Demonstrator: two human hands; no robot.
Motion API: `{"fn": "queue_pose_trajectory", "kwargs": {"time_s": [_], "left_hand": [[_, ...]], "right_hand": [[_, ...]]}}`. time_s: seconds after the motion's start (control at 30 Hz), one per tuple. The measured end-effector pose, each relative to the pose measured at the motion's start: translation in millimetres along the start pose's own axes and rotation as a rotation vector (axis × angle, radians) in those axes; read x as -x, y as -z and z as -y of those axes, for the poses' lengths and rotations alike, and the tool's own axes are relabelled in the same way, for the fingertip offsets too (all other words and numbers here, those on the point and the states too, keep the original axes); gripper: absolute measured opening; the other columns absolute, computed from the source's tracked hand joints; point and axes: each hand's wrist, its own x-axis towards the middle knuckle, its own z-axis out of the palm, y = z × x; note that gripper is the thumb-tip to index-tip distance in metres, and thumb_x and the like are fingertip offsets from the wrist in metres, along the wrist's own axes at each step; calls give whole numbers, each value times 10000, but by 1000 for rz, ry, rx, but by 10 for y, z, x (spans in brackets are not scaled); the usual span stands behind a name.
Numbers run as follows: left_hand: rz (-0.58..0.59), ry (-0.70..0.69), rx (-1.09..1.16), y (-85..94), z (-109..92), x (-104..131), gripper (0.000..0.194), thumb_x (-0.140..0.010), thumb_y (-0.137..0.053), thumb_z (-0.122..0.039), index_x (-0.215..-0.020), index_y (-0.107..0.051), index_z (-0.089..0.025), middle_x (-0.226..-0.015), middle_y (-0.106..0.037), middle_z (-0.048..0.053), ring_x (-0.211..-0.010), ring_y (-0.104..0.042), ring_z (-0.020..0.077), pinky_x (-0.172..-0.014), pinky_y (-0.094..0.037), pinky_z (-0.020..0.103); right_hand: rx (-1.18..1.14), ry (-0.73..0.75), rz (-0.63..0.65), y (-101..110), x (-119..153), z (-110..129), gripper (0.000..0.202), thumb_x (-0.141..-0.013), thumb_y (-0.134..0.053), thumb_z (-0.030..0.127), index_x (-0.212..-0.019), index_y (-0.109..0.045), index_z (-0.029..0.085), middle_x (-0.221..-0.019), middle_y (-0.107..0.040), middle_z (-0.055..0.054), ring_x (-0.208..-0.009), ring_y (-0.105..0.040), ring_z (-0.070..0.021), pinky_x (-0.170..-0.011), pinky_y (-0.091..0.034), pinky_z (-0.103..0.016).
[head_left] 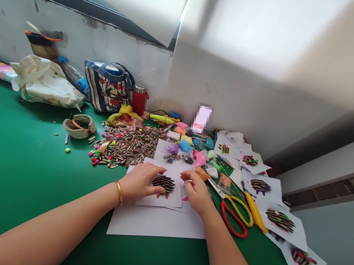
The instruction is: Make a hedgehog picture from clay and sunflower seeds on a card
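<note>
On a small white sheet [170,200] lies a hedgehog shape made of striped seeds [165,185], with small orange feet at its lower edge. My left hand [140,182] rests at the left side of the shape, thumb and fingers apart around it. To the right, my right hand [197,191] hovers beside the sheet's edge, fingers bent and somewhat apart, with nothing visible in them. Larger white paper [154,226] lies underneath. Behind my left hand spreads a heap of striped seeds [134,143] mixed with coloured pompoms.
Scissors [234,214] with red and yellow handles and a yellow cutter [255,212] lie at the right, near finished seed pictures [284,223]. Clay packets [185,145] sit behind the hands. A round bowl [79,126], cloth bag [47,83] and red bottle [139,101] stand further left.
</note>
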Motion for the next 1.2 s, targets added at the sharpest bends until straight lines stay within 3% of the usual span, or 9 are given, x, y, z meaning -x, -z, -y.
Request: {"fn": "queue_pose_trajectory", "kwargs": {"time_s": [0.1, 0.27, 0.47, 0.87, 1.2], "left_hand": [[32, -50, -78, -4, -2, 3, 569, -634, -781, -513, -1139, -676, -273, -1075, -697, 101, -1054, -570, 335, -964, -346, 412], [60, -81, -156, -7, -7, 10, 577, -678, -756, -497, -1200, -640, -280, -1115, -682, 107, -1067, -569, 331, -942, -354, 407], [52, -81, -138, -10, 12, 11, 557, -679, -758, -485, -1185, -648, -280, -1079, -692, 102, -1038, -577, 325, -928, -363, 406], [183, -143, -421, -25, -29, 7, 593, -800, -621, -540, -1299, -537, -230, -1213, -634, 93, -1182, -503, 293, -988, -361, 434], [178, -150, -441, -33, -17, 9, 588, -789, -627, -554, -1279, -552, -238, -1186, -636, 93, -1162, -520, 287, -974, -386, 421]], "right_hand": [[127, 112, 54, -26, 3, 32, 364, -816, -416, 104, -1098, -612, 221, -1110, -642, -52, -1085, -563, -198, -1003, -430, -404], [168, 219, 123, -66, 9, 109, 428, -810, -407, 69, -1155, -609, 223, -1167, -628, -60, -1167, -519, -196, -1040, -398, -399], [197, 196, 134, -81, 18, 93, 442, -806, -418, 71, -1174, -607, 227, -1207, -613, -68, -1209, -504, -210, -1050, -392, -424], [215, 230, 138, -99, 6, 52, 462, -799, -428, 60, -1191, -595, 238, -1214, -614, -64, -1228, -495, -220, -1049, -390, -445], [226, 234, 135, -99, 7, 49, 456, -799, -423, 66, -1183, -601, 237, -1224, -616, -65, -1228, -504, -217, -1052, -395, -444]]}}
